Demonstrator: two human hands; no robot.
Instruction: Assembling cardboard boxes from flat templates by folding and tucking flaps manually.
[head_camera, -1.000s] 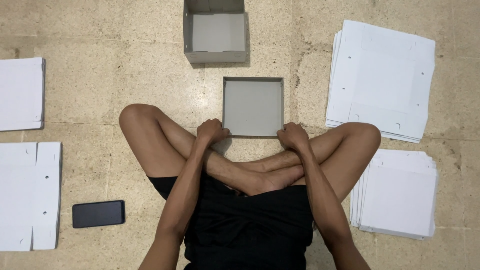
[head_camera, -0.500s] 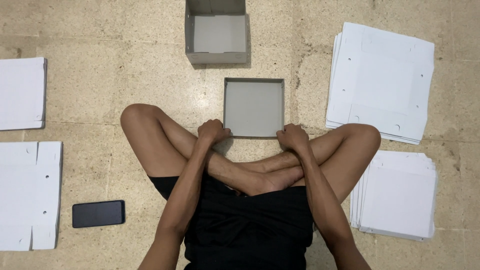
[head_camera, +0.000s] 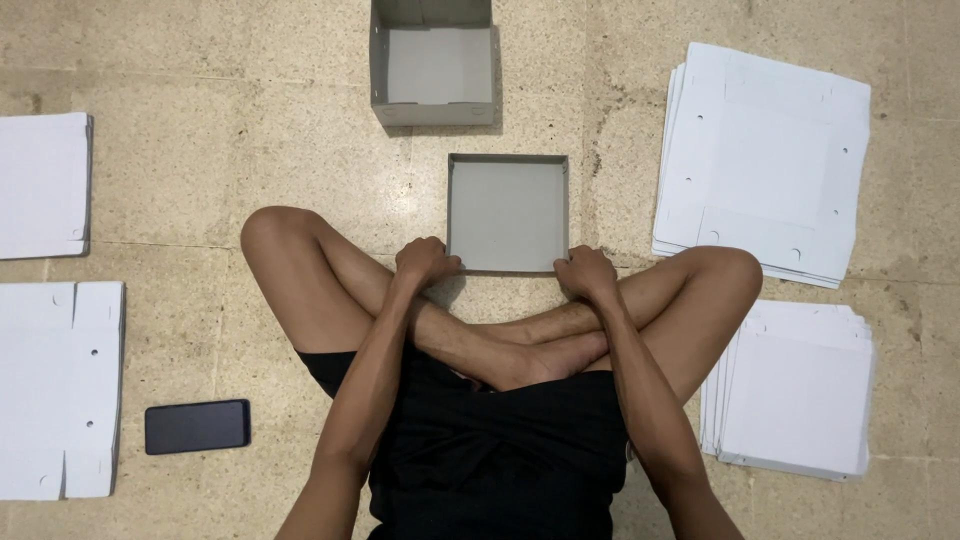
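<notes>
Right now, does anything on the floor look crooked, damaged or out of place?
Nothing damaged or spilled. Only the upper right stack of white cardboard sheets lies slightly rotated against the floor lines. The shallow grey tray sits square, left hand and right hand at its near corners.

shallow grey tray (head_camera: 507, 212), open-topped, flat on floor

Home-like workroom floor – speckled stone tiles (head_camera: 250, 130); flat cardboard stacks (head_camera: 765, 150), folded boxes (head_camera: 432, 65)

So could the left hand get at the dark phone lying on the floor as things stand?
Probably yes: the left hand grips the shallow grey box, but only bare floor lies around the phone beside the left thigh.
</notes>
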